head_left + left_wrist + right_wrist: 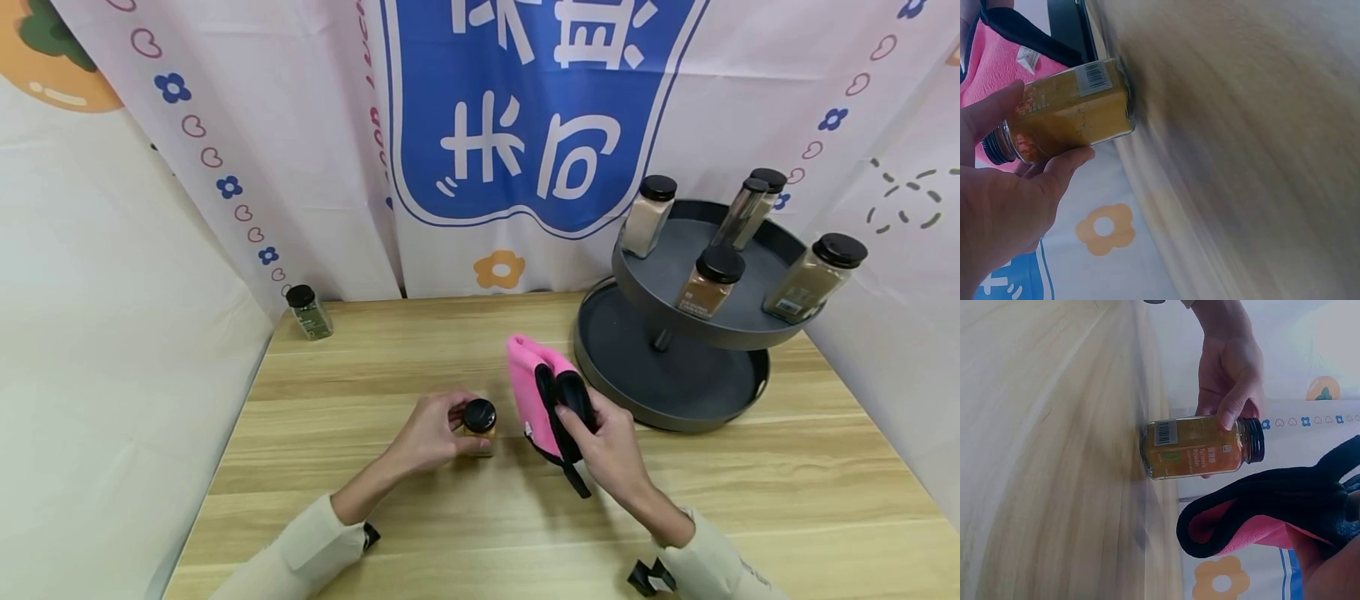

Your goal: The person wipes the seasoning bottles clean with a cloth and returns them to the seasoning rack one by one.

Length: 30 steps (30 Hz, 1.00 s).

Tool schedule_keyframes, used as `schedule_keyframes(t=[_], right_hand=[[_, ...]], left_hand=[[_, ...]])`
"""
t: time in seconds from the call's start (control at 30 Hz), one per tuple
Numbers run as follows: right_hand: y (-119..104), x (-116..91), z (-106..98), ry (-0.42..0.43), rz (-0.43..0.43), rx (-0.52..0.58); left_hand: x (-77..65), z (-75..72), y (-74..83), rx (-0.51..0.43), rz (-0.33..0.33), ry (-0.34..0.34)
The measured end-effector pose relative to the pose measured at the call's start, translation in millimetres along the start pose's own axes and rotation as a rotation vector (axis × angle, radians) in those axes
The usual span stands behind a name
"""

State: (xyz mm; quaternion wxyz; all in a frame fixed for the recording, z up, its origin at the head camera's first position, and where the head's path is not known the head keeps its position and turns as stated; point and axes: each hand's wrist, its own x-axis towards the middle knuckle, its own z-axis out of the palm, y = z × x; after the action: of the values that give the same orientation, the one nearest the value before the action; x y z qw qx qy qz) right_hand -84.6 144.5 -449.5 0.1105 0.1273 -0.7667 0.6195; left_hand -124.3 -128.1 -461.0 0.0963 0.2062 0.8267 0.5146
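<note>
The left hand [433, 435] grips the turmeric jar [1192, 450], seemingly for steadiness; the right hand [611, 448] pinches the folded pink cloth [529, 392], likely for compactness.

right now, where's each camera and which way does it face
Head: on the head, facing forward and down at the table; left hand and right hand show.
Left wrist: on that wrist, facing the jar; mostly left hand shows.
Right wrist: on that wrist, facing jar and pink cloth; both hands show.
Both wrist views share jar and cloth.

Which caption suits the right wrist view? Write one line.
The left hand grips a turmeric jar; the right hand holds a pink and black cloth.
</note>
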Motion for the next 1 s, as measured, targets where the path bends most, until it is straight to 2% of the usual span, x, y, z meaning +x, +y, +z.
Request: schedule_keyframes(t=[0.23, 0.53, 0.63, 0.8, 0.9, 1.0], right_hand=[[2, 0, 0, 0.002, 0.005, -0.010], [3, 0, 0, 0.001, 0.006, -0.016], [4, 0, 0, -0.002, 0.013, -0.014], [4, 0, 0, -0.006, 0.019, -0.018], [5, 1, -1, -0.003, 0.003, -0.023], [5, 1, -1, 0.002, -0.011, -0.025]], left_hand=[[-1.9, -1.0, -2.2, 0.006, 0.002, 0.008], [-1.0, -4.6, 1.5, 0.163, 0.079, -0.027], [-0.1, -5.1, 7.1, 0.276, 0.094, -0.030], [-0.2, -4.7, 27.9, 0.484, 0.093, -0.008], [0.0, -4.1, 38.3, 0.569, 0.114, 0.005], [1.6, -3.0, 44.9, 0.653, 0.107, 0.008]])
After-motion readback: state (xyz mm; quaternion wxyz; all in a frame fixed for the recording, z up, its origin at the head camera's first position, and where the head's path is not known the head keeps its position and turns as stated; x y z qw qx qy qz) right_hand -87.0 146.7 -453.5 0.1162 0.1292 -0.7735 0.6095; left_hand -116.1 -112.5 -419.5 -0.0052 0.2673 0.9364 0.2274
